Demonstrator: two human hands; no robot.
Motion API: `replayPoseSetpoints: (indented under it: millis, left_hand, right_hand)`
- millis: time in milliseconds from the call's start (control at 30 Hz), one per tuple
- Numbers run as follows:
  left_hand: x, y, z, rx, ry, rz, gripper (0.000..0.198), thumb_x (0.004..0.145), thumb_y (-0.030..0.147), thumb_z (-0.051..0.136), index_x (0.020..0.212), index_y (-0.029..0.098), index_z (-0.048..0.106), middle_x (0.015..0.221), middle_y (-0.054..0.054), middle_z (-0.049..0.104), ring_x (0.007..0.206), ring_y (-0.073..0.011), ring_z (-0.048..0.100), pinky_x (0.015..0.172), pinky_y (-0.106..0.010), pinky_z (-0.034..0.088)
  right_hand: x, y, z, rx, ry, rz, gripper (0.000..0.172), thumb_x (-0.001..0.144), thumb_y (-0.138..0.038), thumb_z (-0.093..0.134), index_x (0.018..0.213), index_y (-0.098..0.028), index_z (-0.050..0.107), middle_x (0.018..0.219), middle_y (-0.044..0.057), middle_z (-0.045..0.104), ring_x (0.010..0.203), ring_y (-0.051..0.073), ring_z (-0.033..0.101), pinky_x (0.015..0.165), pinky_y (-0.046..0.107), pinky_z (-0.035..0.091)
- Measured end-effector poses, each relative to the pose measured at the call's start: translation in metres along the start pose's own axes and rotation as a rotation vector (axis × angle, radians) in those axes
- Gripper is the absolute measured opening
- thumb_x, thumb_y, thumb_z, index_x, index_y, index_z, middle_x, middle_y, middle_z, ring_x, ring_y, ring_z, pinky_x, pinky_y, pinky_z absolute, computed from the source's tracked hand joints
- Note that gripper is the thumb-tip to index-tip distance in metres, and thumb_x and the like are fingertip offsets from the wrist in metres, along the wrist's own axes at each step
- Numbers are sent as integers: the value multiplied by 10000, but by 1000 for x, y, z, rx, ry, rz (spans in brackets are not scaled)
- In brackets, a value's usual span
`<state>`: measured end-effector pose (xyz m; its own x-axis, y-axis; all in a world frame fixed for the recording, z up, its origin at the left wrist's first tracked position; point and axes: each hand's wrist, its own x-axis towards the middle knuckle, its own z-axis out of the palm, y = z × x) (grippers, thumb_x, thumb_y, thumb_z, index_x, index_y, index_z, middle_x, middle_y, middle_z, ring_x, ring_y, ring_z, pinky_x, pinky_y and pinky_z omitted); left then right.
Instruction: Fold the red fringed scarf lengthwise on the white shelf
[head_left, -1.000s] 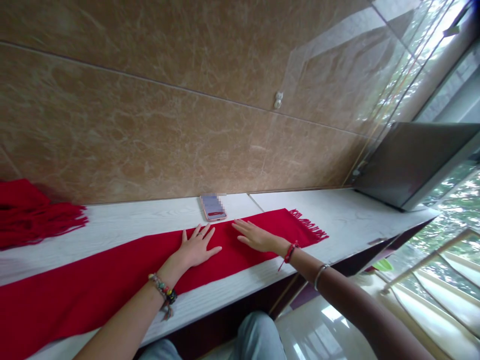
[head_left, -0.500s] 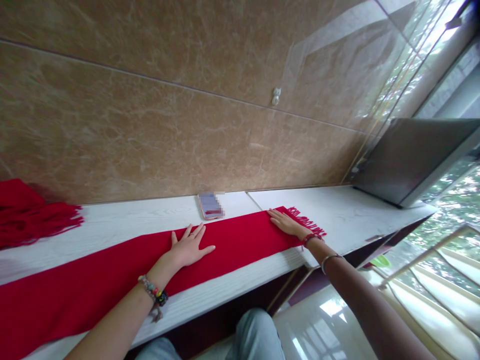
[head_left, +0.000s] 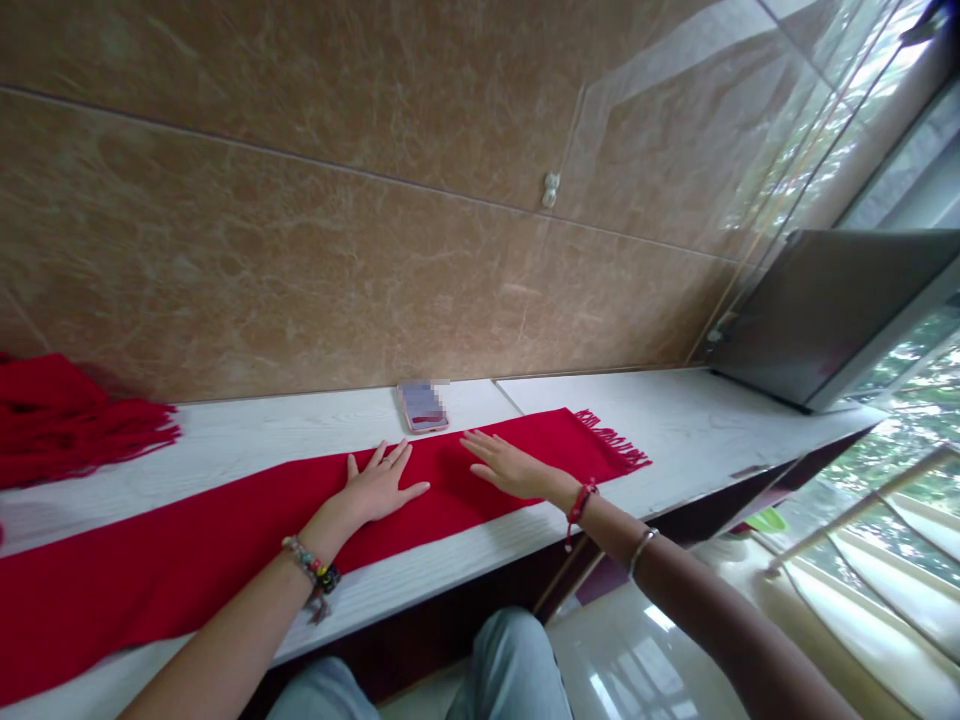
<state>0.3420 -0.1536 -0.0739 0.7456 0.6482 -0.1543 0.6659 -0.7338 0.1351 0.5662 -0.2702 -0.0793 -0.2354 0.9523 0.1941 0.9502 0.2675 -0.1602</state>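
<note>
A long red scarf point(head_left: 187, 555) lies flat along a white wooden counter point(head_left: 270, 435), its fringed end at the right. My left hand point(head_left: 379, 485) rests flat on the scarf near its middle, fingers spread. My right hand point(head_left: 510, 467) lies flat on the scarf just to the right of it, fingers stretched out, well short of the fringe point(head_left: 611, 437). Neither hand holds anything.
A phone point(head_left: 422, 406) lies on the counter just behind the hands, against the brown marble wall. A bunched red fringed cloth point(head_left: 67, 420) sits at the far left. A dark open window panel point(head_left: 825, 310) stands over the counter's right end. My knee shows below the counter edge.
My right hand slid along the scarf out to the fringed end and has come back left beside my left hand. The left hand stayed flat in place.
</note>
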Motion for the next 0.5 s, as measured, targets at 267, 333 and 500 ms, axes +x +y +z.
replayPoseSetpoints:
  millis: [267,333,500]
  left_hand:
    - [-5,-6,1,14,18,20,801,778,677,232,1397,186,104,1448,-76,58,1320,-297,-16,974,-634,44]
    - [-6,-5,-1,11,2,13,800,780,673,229,1397,180,104,1447,-74,47,1321,-295,-12,969,-641,47]
    - [-6,-4,-2,2,2,11,800,776,669,229,1396,174,121,1446,-66,43,1323,-295,-1,971,-638,60]
  right_hand:
    - [5,-18,23,0,0,49,486,926,-374,212,1347,-152,304,1405,104,280,1305,206,185,1050,428,198]
    - [-2,-1,23,-54,19,82,488,927,-368,218,1346,-132,300,1399,126,286,1298,214,206,1035,432,236]
    - [-39,60,18,-313,18,53,364,912,-234,311,1227,-139,468,1360,152,351,1291,271,212,983,508,294]
